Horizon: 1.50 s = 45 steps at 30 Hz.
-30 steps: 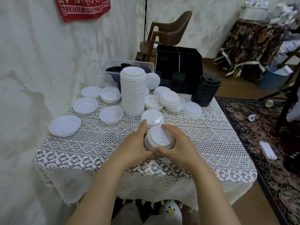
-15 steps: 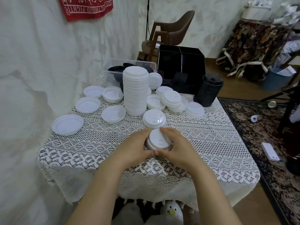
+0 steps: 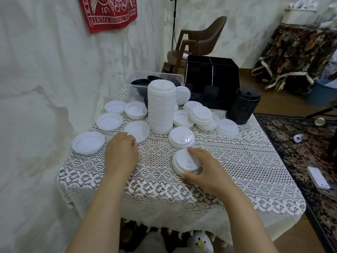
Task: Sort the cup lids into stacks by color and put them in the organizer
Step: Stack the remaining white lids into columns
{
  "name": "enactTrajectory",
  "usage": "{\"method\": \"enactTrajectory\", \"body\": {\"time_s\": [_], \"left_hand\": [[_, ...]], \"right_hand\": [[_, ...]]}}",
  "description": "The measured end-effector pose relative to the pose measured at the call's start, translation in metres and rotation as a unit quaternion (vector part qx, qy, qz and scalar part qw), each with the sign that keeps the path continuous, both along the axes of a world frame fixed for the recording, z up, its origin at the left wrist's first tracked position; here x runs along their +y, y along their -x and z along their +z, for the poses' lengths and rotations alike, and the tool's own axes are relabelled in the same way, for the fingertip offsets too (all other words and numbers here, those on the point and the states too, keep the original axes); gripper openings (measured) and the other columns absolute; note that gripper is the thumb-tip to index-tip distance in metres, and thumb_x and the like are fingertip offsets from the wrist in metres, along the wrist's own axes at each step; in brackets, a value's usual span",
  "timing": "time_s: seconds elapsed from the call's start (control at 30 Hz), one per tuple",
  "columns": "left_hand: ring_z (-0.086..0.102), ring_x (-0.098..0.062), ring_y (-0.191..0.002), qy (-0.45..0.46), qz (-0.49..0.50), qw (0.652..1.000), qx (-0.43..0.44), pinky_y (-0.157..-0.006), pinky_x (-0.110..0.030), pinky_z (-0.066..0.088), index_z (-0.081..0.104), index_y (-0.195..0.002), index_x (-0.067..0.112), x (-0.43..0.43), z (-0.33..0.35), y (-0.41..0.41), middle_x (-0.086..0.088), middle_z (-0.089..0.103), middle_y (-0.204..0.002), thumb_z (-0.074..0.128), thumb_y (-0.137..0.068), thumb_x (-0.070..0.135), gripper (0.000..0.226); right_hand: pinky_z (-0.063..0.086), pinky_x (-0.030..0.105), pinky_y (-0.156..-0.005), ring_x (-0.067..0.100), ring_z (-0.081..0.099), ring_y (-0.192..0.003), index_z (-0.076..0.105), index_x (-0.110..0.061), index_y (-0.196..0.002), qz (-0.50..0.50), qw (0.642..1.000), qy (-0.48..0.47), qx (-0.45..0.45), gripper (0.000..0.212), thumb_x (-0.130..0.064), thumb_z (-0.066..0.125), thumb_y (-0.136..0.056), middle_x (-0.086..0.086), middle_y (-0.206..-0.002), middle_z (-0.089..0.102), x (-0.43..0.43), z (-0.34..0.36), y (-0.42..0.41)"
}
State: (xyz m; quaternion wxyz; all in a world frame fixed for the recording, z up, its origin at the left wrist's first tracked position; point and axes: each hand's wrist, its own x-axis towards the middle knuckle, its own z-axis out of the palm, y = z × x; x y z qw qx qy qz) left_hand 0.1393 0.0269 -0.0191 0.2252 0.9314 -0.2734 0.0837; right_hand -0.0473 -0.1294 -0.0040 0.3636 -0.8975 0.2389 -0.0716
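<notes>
Head view: right hand (image 3: 207, 170) clasps the lid stack (image 3: 183, 161) steady while left hand (image 3: 120, 154), loosely open, touches the next lid (image 3: 139, 130), likely to add it.

Left hand (image 3: 120, 154) fingertips hidden at flat lid (image 3: 136, 131) rim, contact unclear. Right hand (image 3: 206, 170) covers right side of small lid stack (image 3: 182, 161). Clear bin (image 3: 135, 88) half behind tall white stack (image 3: 160, 110)

White walls (image 3: 45, 70), brown chair (image 3: 206, 39), patterned rug (image 3: 300, 148).
</notes>
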Motion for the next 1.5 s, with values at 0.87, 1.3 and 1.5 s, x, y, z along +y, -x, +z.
{"method": "enactTrajectory", "body": {"time_s": [0.87, 1.3, 1.5], "left_hand": [[0.016, -0.019, -0.147, -0.058, -0.107, 0.981, 0.151, -0.120, -0.042, 0.004, 0.019, -0.153, 0.024, -0.007, 0.006, 0.011, 0.001, 0.014, -0.161, 0.057, -0.091, 0.031, 0.073], [0.039, -0.018, -0.107, 0.029, -0.113, 0.982, 0.147, -0.103, -0.038, 0.029, 0.046, -0.114, 0.017, -0.014, 0.012, 0.023, 0.004, 0.043, -0.121, 0.064, -0.080, 0.015, 0.038], [0.036, -0.021, -0.128, -0.004, -0.107, 0.985, 0.132, -0.109, -0.037, 0.025, 0.035, -0.141, 0.023, -0.015, 0.009, 0.019, -0.001, 0.036, -0.138, 0.077, -0.074, 0.047, 0.083]], "right_hand": [[0.040, 0.041, -0.109, 0.013, 0.044, -0.126, 0.033, -0.024, -0.149, -0.006, 1.000, -0.026, 0.001, 0.084, -0.033, 0.078, -0.078, -0.010, -0.145, 0.037, 0.000, 0.000, -0.002], [0.040, 0.037, -0.107, 0.010, 0.045, -0.120, 0.040, -0.025, -0.144, -0.014, 1.000, -0.025, -0.003, 0.085, -0.035, 0.084, -0.072, -0.017, -0.124, 0.040, -0.002, -0.001, -0.002], [0.040, 0.039, -0.108, 0.010, 0.044, -0.121, 0.040, -0.026, -0.144, -0.014, 0.999, -0.029, -0.003, 0.086, -0.036, 0.084, -0.071, -0.012, -0.134, 0.042, -0.002, 0.000, -0.002]]}}
